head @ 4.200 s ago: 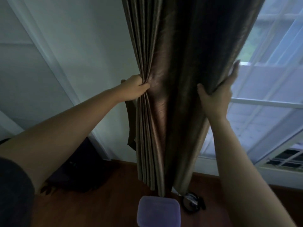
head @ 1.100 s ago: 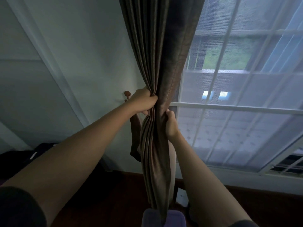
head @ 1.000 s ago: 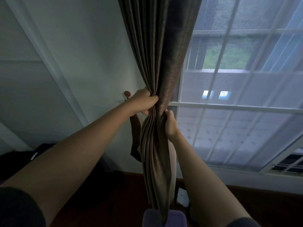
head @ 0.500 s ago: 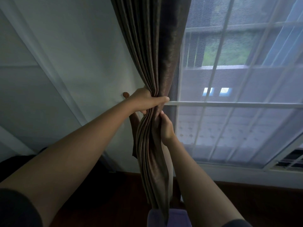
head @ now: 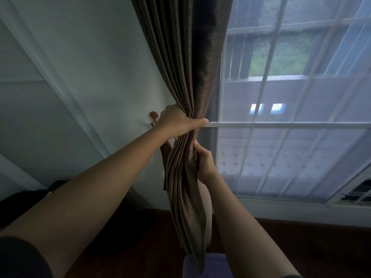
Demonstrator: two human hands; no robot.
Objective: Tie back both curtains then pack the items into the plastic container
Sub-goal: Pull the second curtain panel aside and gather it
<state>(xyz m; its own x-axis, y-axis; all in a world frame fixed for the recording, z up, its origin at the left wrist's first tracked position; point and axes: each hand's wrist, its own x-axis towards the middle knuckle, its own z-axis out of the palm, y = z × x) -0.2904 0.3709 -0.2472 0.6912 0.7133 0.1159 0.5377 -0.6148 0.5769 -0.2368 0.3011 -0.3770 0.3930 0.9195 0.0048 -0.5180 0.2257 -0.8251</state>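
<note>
Both hands hold one curtain (head: 186, 77) bunched beside the window (head: 281, 125): left hand (head: 176, 123) fingers (head: 200, 122) wrapped round pleats near the wall hook (head: 154, 115), right hand (head: 204, 163) gripping just below; tie-back step in hand, next likely needs a band looped to the hook.

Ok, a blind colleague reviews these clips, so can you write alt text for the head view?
A brown curtain is bunched beside the window, the left hand gripping it above and the right hand just below. A wooden hook juts from the wall by the left hand; a purple container sits on the floor underneath.
</note>
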